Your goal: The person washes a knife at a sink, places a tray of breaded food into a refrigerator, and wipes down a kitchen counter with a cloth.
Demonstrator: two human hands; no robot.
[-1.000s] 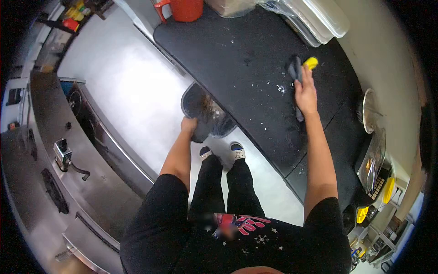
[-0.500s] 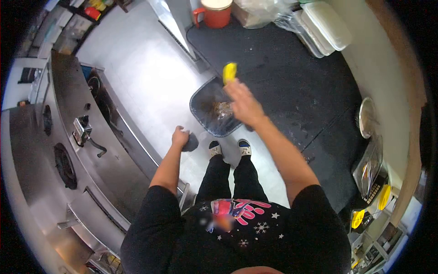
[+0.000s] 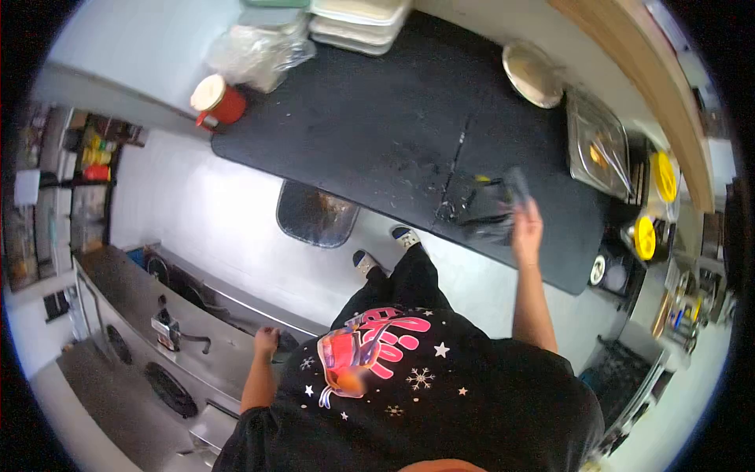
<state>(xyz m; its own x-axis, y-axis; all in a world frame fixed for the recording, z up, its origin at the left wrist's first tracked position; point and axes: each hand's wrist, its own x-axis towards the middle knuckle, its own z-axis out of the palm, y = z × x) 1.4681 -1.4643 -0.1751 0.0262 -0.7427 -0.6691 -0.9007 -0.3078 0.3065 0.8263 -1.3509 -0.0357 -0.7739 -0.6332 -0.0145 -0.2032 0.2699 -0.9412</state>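
Observation:
My left hand (image 3: 266,340) is low on the left beside the steel counter, its fingers closed on a dark grey, rounded thing (image 3: 286,346) whose kind is unclear. On the right, my right hand (image 3: 527,224) is over the front part of the black table (image 3: 354,118). A dark, thin, film-like sheet (image 3: 513,189) is at its fingers, smeared by motion, and seems pinched there. More crumpled dark material (image 3: 489,228) lies beside that hand. A small yellow bit (image 3: 482,178) and pale crumbs are near it on the table.
A black bin (image 3: 314,228) with scraps inside stands on the floor, partly under the table edge. A red jug (image 3: 223,102), plastic bags (image 3: 259,59) and stacked lidded containers (image 3: 360,23) stand at the far left. A foil-edged dish (image 3: 533,75) and clear tray (image 3: 595,145) stand right.
My right hand has moved from above the bin to the table's right part. The yellow thing near its fingers is no longer there. The view has turned right; my left hand still holds the grey thing.

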